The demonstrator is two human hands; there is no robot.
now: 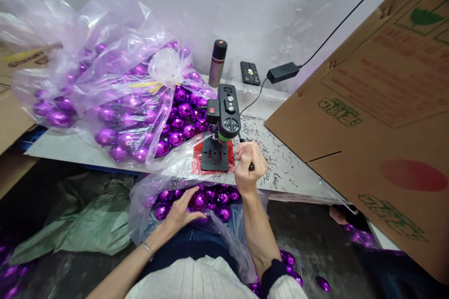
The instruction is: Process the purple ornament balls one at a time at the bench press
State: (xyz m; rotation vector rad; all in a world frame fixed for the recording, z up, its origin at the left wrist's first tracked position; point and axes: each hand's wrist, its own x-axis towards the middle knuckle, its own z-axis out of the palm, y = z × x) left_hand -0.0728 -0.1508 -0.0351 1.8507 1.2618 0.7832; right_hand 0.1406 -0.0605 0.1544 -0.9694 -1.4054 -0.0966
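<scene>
A small black bench press machine (224, 121) stands on a red mat on the white table (291, 173). My right hand (248, 162) is closed around the machine's black lever handle (245, 152), just right of its base. My left hand (182, 210) reaches down into a clear plastic bag (140, 201) on my lap, fingers spread over several shiny purple faceted balls (199, 200). Whether the fingers hold one ball is hidden.
A big clear bag of purple balls (140, 117) fills the table's left. A grey spray can (217, 63), a black remote (249, 73) and a power adapter (282, 72) stand by the wall. A large cardboard box (379, 117) leans at right. Dark shavings litter the table.
</scene>
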